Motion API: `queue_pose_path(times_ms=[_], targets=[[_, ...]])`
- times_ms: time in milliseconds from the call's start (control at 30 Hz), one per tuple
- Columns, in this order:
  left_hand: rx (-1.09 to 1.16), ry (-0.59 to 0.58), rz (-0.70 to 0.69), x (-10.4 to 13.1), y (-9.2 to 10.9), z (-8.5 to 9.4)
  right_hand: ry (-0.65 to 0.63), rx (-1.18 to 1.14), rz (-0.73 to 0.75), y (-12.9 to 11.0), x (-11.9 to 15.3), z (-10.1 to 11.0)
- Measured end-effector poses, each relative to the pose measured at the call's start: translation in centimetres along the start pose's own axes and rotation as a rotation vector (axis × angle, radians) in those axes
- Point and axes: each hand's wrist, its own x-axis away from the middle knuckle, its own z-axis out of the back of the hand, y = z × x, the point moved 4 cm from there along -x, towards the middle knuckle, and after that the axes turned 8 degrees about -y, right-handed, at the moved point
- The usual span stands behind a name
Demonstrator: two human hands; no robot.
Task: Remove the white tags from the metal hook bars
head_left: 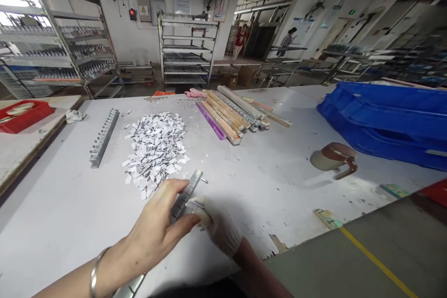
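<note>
A slotted grey metal bar [181, 199] lies on the table before me, with a small metal pin near its far end. My left hand [157, 216], bare and with a bangle at the wrist, arches over this bar, thumb and forefinger apart. Its thumb tip meets the glove on my right hand [218, 226]. That gloved hand is closed, pinching a small white tag [193, 204] beside the bar. Part of the bar is hidden under my left hand and wrist. Just beyond lies a loose heap of small white tags [157, 146].
Another bar with a row of pins [104, 138] lies left of the heap. Several long bars [232, 114] are stacked at the back. A brown mug [331, 156] and blue bins [384, 121] stand to the right. Farther off are racks [186, 51] and two people.
</note>
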Motion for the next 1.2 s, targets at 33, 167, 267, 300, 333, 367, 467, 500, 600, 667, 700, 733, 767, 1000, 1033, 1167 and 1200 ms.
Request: queue_pose_path(times_ms=[33,167,267,300,333,367,467,500,600,667,700,733,767,1000,1033,1167,1200], targets=[[0.019,-0.033,0.017,-0.1,-0.6,-0.6,-0.004,0.019,0.027,-0.7,0.1,0.1],[0.107,-0.162,0.168,-0.6,-3.2,-3.4,-0.035,0.037,0.029,-2.3,0.3,0.5],[0.181,-0.199,0.195,-0.8,-4.1,-4.5,-0.021,0.016,-0.004,-2.7,0.5,0.7],[0.209,-0.2,0.188,-0.9,-4.2,-4.7,-0.027,0.002,-0.021,-2.6,0.6,0.7],[0.233,-0.201,0.183,-0.8,-4.2,-4.7,-0.034,0.001,-0.027,-2.5,0.7,0.7],[0.255,-0.202,0.183,-0.8,-4.1,-4.7,-0.037,0.022,-0.024,-2.4,0.9,0.7],[0.304,-0.233,0.215,-0.6,-4.2,-4.6,0.015,0.148,0.03,-2.2,1.1,0.7],[0.32,-0.253,0.226,-0.5,-4.3,-4.5,0.025,0.185,0.04,-2.1,1.2,0.7],[0.386,-0.326,0.235,-0.2,-4.9,-4.6,-0.022,0.239,0.019,-2.0,1.1,0.7],[0.551,-0.417,0.262,0.1,-5.4,-5.1,-0.107,0.192,0.009,-2.4,1.1,0.7],[0.683,-0.484,0.279,0.3,-5.6,-5.6,-0.17,0.111,-0.001,-2.6,1.1,0.8],[0.833,-0.55,0.294,0.5,-5.7,-6.0,-0.232,0.0,-0.016,-2.9,1.1,0.8],[0.973,-0.594,0.307,0.6,-5.7,-6.5,-0.275,-0.108,-0.032,-3.1,1.2,0.9],[0.489,-0.191,0.286,0.7,-7.1,-8.2,-0.042,0.152,-0.04,-1.9,1.8,0.7],[0.357,-0.168,0.237,0.7,-7.2,-8.5,-0.022,0.179,-0.063,-1.4,1.7,0.3],[0.043,-0.304,0.231,0.1,-9.0,-10.4,-0.1,0.158,-0.233,1.3,1.2,-0.8],[-0.027,-0.357,0.277,-0.4,-9.8,-10.7,-0.114,0.196,-0.272,2.0,1.1,-0.6]])
